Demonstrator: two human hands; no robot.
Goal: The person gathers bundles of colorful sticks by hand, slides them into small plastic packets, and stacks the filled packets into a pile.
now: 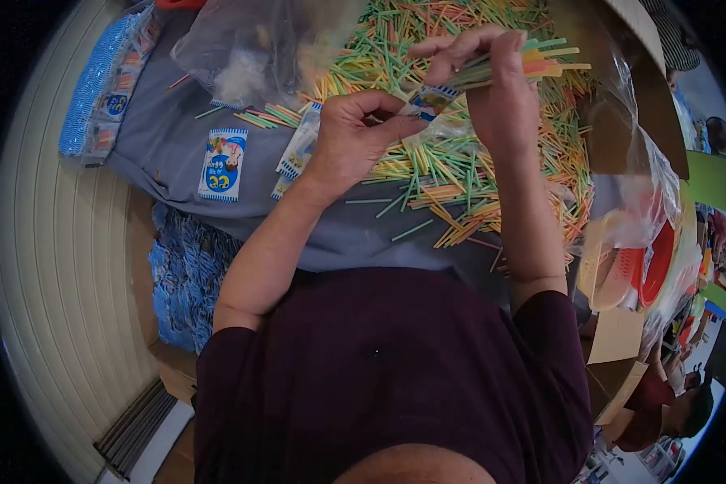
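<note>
A single head-worn camera looks forward and steeply down from close above the left hand (355, 133) and right hand (498, 85). Its wide, round-edged view takes in the shirt (395, 355) nearer than the hands, the table (169, 133) under them and the ribbed wall (48, 266) left of them.

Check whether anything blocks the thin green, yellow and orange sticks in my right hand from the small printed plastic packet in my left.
Nothing visible stands between the sticks and the packet; whether any are inside, I can't tell.
</note>
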